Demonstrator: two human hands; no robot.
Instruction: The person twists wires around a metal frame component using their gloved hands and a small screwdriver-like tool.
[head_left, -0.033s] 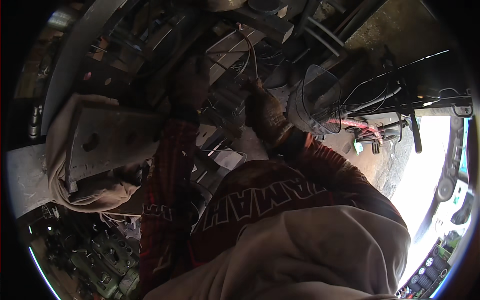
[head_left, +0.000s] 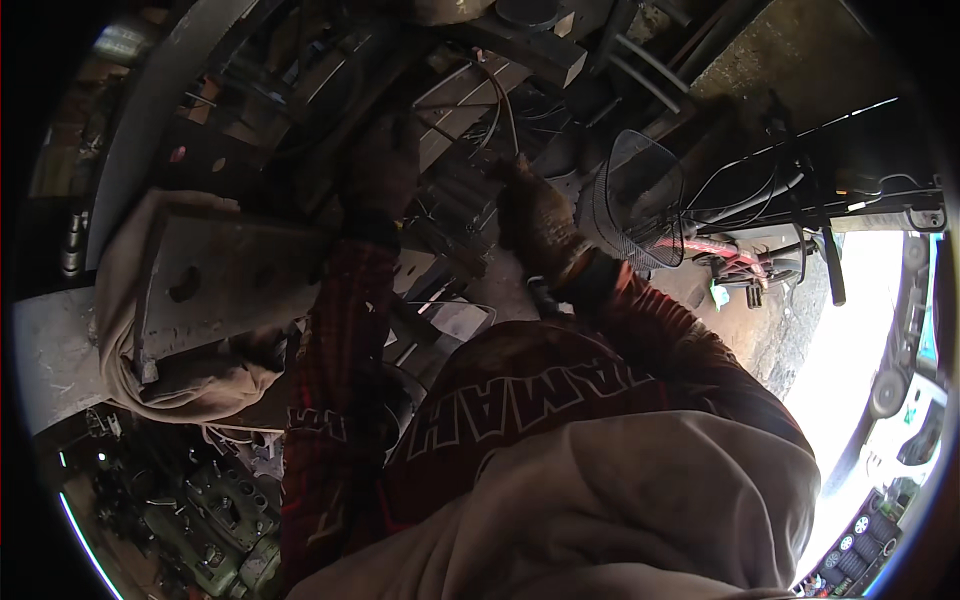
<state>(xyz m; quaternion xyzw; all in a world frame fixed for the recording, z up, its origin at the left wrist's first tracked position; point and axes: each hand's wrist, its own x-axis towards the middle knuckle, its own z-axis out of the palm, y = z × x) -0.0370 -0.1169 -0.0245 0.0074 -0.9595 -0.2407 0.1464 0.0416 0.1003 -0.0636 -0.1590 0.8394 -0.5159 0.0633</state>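
Observation:
My left hand (head_left: 380,165), in a dark glove, reaches into deep shadow beside a metal frame; its fingers are too dark to read. To its right, my right hand (head_left: 540,220) wears a worn, stained work glove. Its fingers are curled closed, and what they hold is mostly hidden. Below the glove a short dark piece with a metallic glint (head_left: 543,298) shows. From the top of that hand a thin pale hose or cable (head_left: 511,115) curves up and away; whether the hand grips it is unclear.
A holed steel beam (head_left: 225,285) lies over a beige cloth (head_left: 120,330) at left. Right of my hands stand a black wire-mesh basket (head_left: 640,200) and a red bicycle frame (head_left: 725,250). Greenish machine parts (head_left: 215,510) sit lower left. A heavy block (head_left: 550,55) juts in ahead.
My right hand has shifted slightly to the right, and the dark piece below its glove now shows. My left hand stays in the same place.

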